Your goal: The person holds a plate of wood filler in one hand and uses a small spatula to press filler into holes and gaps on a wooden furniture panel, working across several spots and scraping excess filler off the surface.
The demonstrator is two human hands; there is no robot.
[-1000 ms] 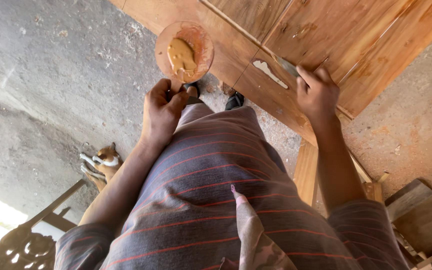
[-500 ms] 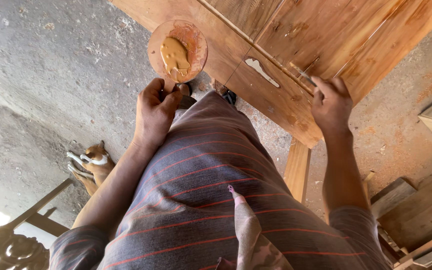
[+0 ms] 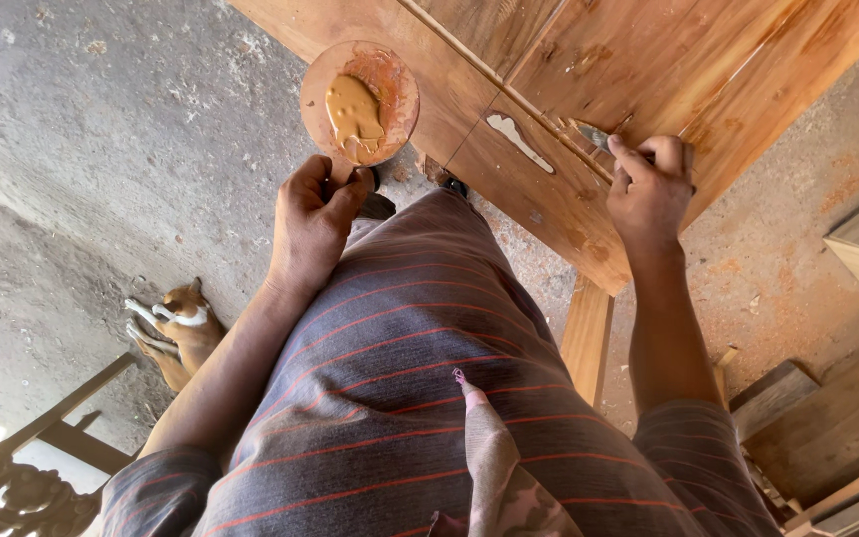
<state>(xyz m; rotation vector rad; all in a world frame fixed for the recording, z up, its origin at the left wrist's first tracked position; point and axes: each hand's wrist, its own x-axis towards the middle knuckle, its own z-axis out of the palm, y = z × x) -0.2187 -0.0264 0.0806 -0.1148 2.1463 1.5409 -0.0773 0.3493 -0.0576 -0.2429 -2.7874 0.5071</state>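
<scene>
Left hand (image 3: 312, 221) gripped edge of round palette (image 3: 360, 101) smeared with tan wood filler (image 3: 352, 109), held just left of wooden door panel (image 3: 648, 60). Right hand (image 3: 650, 189) clenched on putty knife (image 3: 594, 135), blade touching panel groove. Pale filler patch (image 3: 515, 140) sat on panel left of blade. Cat (image 3: 176, 328) lay on concrete floor (image 3: 101, 149), well left of panel.

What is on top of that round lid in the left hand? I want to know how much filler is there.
On the round lid in the left hand lies a tan putty blob with reddish smears around. Its underside is hidden.
</scene>
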